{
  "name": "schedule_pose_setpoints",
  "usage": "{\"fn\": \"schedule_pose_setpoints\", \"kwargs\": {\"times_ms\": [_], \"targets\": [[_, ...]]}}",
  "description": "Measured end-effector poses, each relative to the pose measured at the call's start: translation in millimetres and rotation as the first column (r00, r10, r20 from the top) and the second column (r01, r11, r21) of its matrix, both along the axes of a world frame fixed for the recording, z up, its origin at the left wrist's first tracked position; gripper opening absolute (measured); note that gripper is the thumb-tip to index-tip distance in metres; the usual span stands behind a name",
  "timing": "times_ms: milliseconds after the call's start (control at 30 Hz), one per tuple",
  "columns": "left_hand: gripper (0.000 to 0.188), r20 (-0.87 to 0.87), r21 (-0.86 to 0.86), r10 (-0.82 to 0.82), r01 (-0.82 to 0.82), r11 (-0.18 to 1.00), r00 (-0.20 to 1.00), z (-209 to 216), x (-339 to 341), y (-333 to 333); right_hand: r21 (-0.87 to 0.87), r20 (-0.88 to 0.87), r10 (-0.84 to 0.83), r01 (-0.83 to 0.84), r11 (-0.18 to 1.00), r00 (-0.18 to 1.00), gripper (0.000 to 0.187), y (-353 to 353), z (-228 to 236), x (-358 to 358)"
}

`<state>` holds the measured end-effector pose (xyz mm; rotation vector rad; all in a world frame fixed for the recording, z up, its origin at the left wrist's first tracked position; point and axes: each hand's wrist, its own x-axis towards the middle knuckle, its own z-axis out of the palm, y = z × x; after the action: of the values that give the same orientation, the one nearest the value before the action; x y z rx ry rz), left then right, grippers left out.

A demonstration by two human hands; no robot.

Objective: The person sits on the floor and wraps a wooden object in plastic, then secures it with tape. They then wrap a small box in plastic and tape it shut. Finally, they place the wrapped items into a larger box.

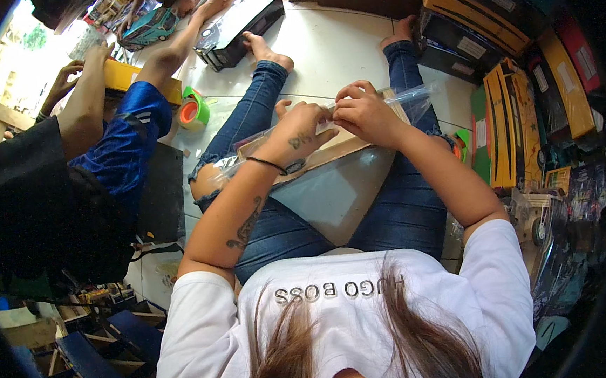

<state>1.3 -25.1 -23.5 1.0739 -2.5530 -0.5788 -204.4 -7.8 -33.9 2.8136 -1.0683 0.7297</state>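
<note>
Across my lap lies a flat, wooden-edged piece [342,146] in a loose clear plastic wrap [419,95]. The wrap sticks out past both ends of the piece. My left hand [302,129] is over its middle, fingers bent and tips drawn together on the plastic. Right beside it, my right hand [368,116] pinches the wrap, its fingertips almost meeting those of the left. What exactly lies between the fingertips is partly hidden by the fingers. Under the piece, a grey, smooth surface [338,193] shows between my legs.
A green tape dispenser with an orange roll [191,112] stands left of my leg. Beyond it is a black-and-white box [239,30]. At left, a co-worker in blue shorts [121,149] sits by a yellow box [123,75]. Yellow and black boxes [502,126] stack at right.
</note>
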Motion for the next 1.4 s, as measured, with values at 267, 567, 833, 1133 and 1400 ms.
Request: {"fn": "schedule_pose_setpoints", "kwargs": {"times_ms": [267, 567, 833, 1133, 1400], "targets": [[0.011, -0.179, 0.013, 0.017, -0.015, 1.0, 0.984, -15, 4, -1, 0.284, -0.282, -0.158, 0.239, 0.928, 0.946, 0.013, -12, 19, -75], [0.009, -0.165, -0.019, -0.005, 0.002, 1.0, 0.986, -20, 6, 0, -0.111, 0.108, -0.423, 0.434, 0.894, 0.9, 0.038, 11, 55, -96], [0.025, 0.036, 0.07, -0.105, 0.103, 0.992, 0.994, 5, 73, 1, 0.05, -0.006, -0.053, 0.053, 0.997, 0.999, 0.009, 5, 2, 8], [0.015, 0.289, 0.199, 0.414, -0.477, 0.856, 0.863, 49, 263, 33, 0.128, 0.051, -0.06, 0.053, 0.99, 0.997, 0.01, 2, -2, 2], [0.032, -0.097, -0.363, 0.138, -0.164, 0.917, 0.986, 18, 46, 26, 0.189, 0.042, -0.057, 0.048, 0.981, 0.998, 0.009, -2, 2, 1]]}}
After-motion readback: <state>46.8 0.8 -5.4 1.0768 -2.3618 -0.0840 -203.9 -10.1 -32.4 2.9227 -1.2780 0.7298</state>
